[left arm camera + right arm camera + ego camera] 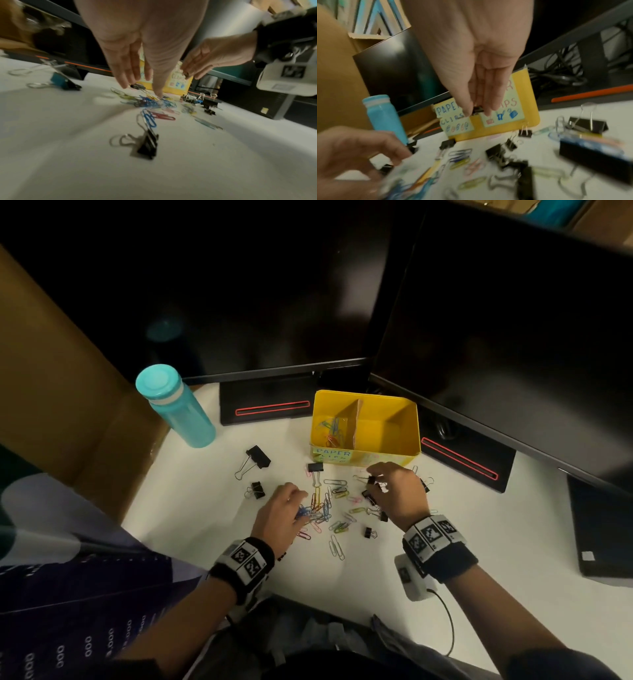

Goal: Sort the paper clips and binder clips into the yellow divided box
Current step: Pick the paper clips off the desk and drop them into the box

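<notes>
The yellow divided box point(404, 440) stands at the back of the white desk, with a few paper clips point(332, 429) in its left compartment. Its front carries a "PAPER CLIPS" label point(455, 120). Loose coloured paper clips point(322, 511) and black binder clips point(258, 457) lie scattered in front of it. My left hand point(301, 505) reaches down with straight fingers, one fingertip point(158, 93) touching the paper clip pile point(150, 102). Just before the box, my right hand point(375, 481) pinches a small black binder clip point(477, 109) between thumb and fingers, above the desk.
A teal water bottle point(178, 405) stands at the back left beside a cardboard wall point(51, 378). Two dark monitors point(274, 302) on black stands loom behind the box. A flat black device point(603, 529) lies at the right. Another binder clip point(147, 146) sits near my left wrist.
</notes>
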The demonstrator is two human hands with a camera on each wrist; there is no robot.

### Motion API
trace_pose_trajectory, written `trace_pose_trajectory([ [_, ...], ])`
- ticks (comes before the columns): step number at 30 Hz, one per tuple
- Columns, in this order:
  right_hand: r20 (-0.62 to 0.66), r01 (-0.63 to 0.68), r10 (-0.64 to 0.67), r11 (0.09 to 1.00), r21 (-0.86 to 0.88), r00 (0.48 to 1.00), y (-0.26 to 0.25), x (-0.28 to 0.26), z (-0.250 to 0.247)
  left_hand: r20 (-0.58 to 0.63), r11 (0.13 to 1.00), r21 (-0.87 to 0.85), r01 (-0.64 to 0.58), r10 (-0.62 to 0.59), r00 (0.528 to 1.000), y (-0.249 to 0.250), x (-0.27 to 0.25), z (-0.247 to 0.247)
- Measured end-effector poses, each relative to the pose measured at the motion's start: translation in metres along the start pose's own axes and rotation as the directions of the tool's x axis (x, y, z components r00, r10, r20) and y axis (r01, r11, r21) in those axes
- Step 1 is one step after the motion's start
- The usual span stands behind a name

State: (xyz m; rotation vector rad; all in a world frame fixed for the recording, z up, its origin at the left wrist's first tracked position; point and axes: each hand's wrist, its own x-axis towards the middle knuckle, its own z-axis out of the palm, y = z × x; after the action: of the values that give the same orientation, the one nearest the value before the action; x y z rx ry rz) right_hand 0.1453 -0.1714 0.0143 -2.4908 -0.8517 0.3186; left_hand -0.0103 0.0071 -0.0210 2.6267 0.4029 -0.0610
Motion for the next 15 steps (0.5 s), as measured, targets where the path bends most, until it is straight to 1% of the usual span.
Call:
trace_pose_trajectory([
  [1, -0.010, -0.056, 0.055, 0.994, -0.090, 0.998, 0.001, 0.003, -0.001, 0.014, 0.999, 0.018, 0.037, -0.038, 0.999, -0.003, -0.001, -0.002],
  [2, -0.015, -0.089, 0.088, 0.978, -0.187, 0.996, 0.000, 0.004, 0.000, 0.065, 0.997, 0.034, 0.072, -0.074, 0.995, -0.006, -0.002, -0.003],
  [3, -0.008, -0.084, 0.085, 0.958, -0.272, 0.996, -0.002, 0.004, 0.002, 0.131, 0.995, 0.050, 0.091, -0.096, 0.987, -0.008, -0.001, -0.005],
  [4, 0.021, -0.032, 0.041, 0.941, -0.337, 0.999, -0.005, 0.004, 0.006, 0.198, 0.993, 0.064, 0.095, -0.106, 0.974, -0.010, 0.000, -0.005],
  [5, 0.087, 0.060, -0.029, 0.926, -0.372, 0.996, -0.011, 0.004, 0.013, 0.249, 0.994, 0.072, 0.088, -0.103, 0.963, -0.011, 0.001, -0.005],
  [6, 0.175, 0.161, -0.104, 0.920, -0.356, 0.979, -0.015, 0.003, 0.021, 0.274, 0.995, 0.072, 0.074, -0.091, 0.957, -0.010, 0.001, -0.003],
  [7, 0.265, 0.239, -0.157, 0.919, -0.314, 0.951, -0.019, 0.002, 0.029, 0.277, 0.996, 0.058, 0.064, -0.078, 0.958, -0.008, 0.002, -0.001],
  [8, 0.338, 0.281, -0.180, 0.918, -0.279, 0.924, -0.022, 0.001, 0.037, 0.262, 0.998, 0.034, 0.058, -0.065, 0.963, -0.005, 0.003, 0.002],
  [9, 0.396, 0.292, -0.174, 0.920, -0.262, 0.901, -0.022, 0.000, 0.045, 0.244, 0.998, 0.009, 0.058, -0.058, 0.968, -0.003, 0.003, 0.004],
  [10, 0.421, 0.296, -0.174, 0.923, -0.247, 0.890, -0.023, -0.002, 0.050, 0.226, 0.998, -0.013, 0.059, -0.054, 0.973, -0.002, 0.004, 0.006],
  [11, 0.416, 0.307, -0.194, 0.925, -0.224, 0.888, -0.023, -0.005, 0.055, 0.210, 0.998, -0.029, 0.060, -0.053, 0.976, 0.000, 0.004, 0.007],
  [13, 0.362, 0.329, -0.254, 0.930, -0.163, 0.897, -0.023, -0.013, 0.061, 0.187, 0.998, -0.035, 0.050, -0.043, 0.981, 0.000, 0.006, 0.007],
  [15, 0.310, 0.318, -0.271, 0.941, -0.114, 0.911, -0.022, -0.020, 0.063, 0.187, 1.000, 0.000, 0.022, -0.021, 0.982, 0.000, 0.009, 0.005],
])
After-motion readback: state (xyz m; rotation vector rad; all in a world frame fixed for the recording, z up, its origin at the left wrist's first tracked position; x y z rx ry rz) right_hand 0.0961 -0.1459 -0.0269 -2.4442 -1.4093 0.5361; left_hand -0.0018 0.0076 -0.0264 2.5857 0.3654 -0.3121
